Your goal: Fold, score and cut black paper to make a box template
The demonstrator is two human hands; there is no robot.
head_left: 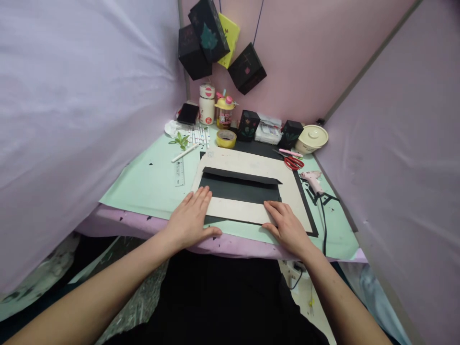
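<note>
A black sheet of card point(237, 189) lies on a white board point(247, 163). Along its far side a black strip point(240, 176) stands up like a folded flap. My left hand point(192, 213) rests palm down, fingers stretched out, at the card's left end and the board's near left part. At the near right corner of the card is my right hand point(283, 223), its fingers lying on the corner and the board, thumb apart and nothing gripped. Black material point(314, 234) shows from beneath the board's right edge.
Red-handled scissors point(293, 163) and a pink glue gun point(312, 179) with a cord lie at right. Behind stand a lidded bowl point(312, 139), yellow tape roll point(226, 139) and white bottle point(207, 105). A clear ruler point(179, 172) lies left; black boxes point(247, 68) hang above.
</note>
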